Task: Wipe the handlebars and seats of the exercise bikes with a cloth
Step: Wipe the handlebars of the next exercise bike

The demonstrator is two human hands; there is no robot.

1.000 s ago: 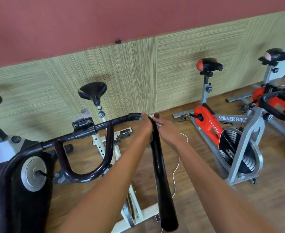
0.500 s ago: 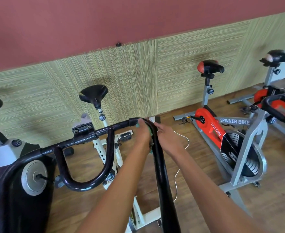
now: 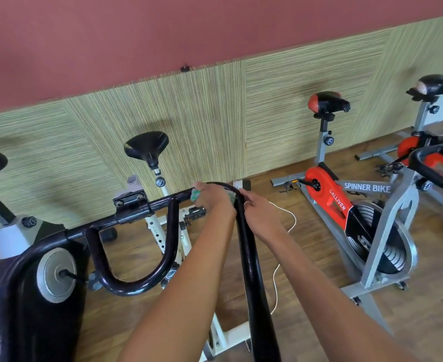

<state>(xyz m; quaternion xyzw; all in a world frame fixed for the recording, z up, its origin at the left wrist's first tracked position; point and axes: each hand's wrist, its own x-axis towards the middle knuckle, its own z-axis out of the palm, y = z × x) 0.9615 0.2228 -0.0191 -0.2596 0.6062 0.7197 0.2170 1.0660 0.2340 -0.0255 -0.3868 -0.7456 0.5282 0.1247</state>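
Cloth: green and white, bunched on the far bend of the handlebar where the cross tube turns towards the near side. Only its edges show, either side of the left hand.
Cloth handling: probably soft, light and limp. It should wrap the tube easily but needs the palm's pressure to stay put.
Left hand: fingers curled over the cloth, holding it down around the bend.
Right hand: just right of the bend, fingertips touching the bar. Whether they close round it, I cannot tell.
Handlebar: black, glossy, stiff tubing with a U-loop on the left. It is likely slippery bare, so the grip belongs on the cloth, sliding along the tube.
Step in hand: apparently wiping the bend, with the long near arm of the bar yet to be covered.
Black seat: far, behind the bar, well apart from both hands and untouched.
White cable: loose on the wooden floor beneath the right forearm.
Orange bike: to the right, marked SPINNER BIKE, with a red-and-black seat above it.
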